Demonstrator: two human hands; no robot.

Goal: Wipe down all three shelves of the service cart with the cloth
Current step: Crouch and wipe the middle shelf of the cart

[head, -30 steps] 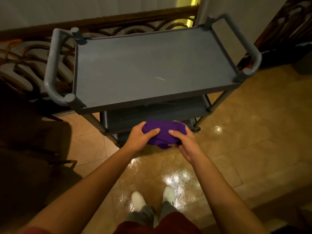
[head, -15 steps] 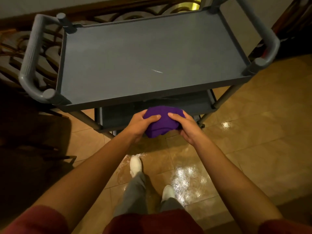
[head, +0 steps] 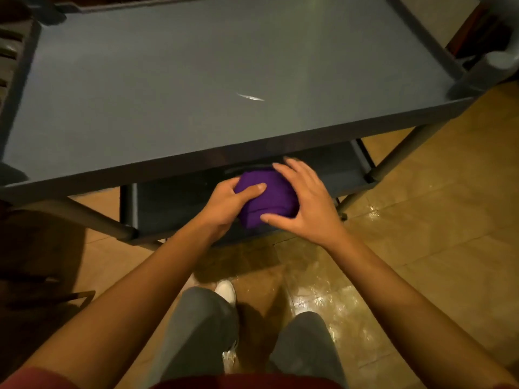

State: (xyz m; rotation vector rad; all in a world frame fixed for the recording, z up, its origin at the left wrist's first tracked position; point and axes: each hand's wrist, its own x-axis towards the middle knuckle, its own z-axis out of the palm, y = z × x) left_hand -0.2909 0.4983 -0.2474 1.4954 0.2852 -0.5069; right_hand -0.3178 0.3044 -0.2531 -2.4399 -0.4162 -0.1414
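Head view: your left hand point(head: 224, 203) gripped the purple cloth point(head: 266, 196), thumb pressed over its top, fingers point(head: 254, 189) curled around it. Your right hand point(head: 304, 203) cupped the cloth's other side, fingers spread wide across it. The bunched cloth sat between both palms, just below the front edge of the service cart's top shelf point(head: 196, 80), above the lower shelf point(head: 337, 175).

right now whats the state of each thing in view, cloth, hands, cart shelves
purple cloth: bunched up, held in front of the cart, below the top shelf's edge
left hand: gripping the cloth
right hand: fingers spread over the cloth
grey plastic top shelf: bare, one pale streak
lower shelf: mostly hidden, dark
tiled floor: glossy
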